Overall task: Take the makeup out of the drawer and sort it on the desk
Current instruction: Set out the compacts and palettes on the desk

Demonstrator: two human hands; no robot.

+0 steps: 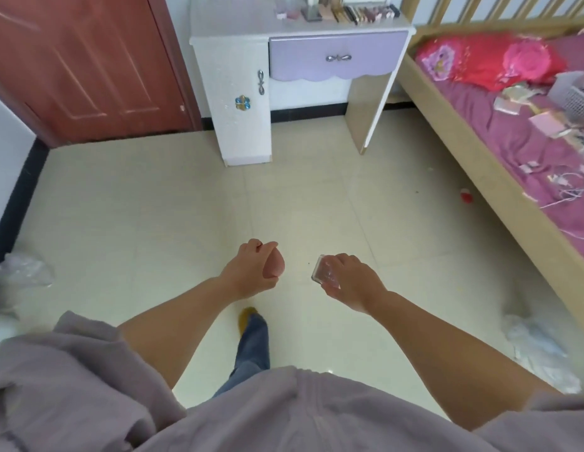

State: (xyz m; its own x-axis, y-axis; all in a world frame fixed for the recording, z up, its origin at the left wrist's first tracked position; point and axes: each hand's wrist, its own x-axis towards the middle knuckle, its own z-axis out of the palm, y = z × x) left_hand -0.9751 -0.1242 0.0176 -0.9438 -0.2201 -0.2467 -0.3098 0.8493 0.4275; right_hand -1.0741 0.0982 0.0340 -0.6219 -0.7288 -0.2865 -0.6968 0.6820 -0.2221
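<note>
I stand on the tiled floor some way back from the white desk (218, 24). Its purple drawer (337, 57) is closed. Several makeup items (359, 11) stand in a row at the back of the desk top. My left hand (251, 272) grips a pink egg-shaped makeup sponge (276, 264) in front of me. My right hand (352, 277) holds a small clear plastic case (324, 270) by its edges. Both hands hover over the floor, well short of the desk.
A wooden bed (473, 151) with purple sheets, red pillows, a grey basket (574, 96) and scattered small items runs along the right. A red-brown door (88, 63) stands left of the desk. Plastic bags (538, 350) lie on the floor at both sides.
</note>
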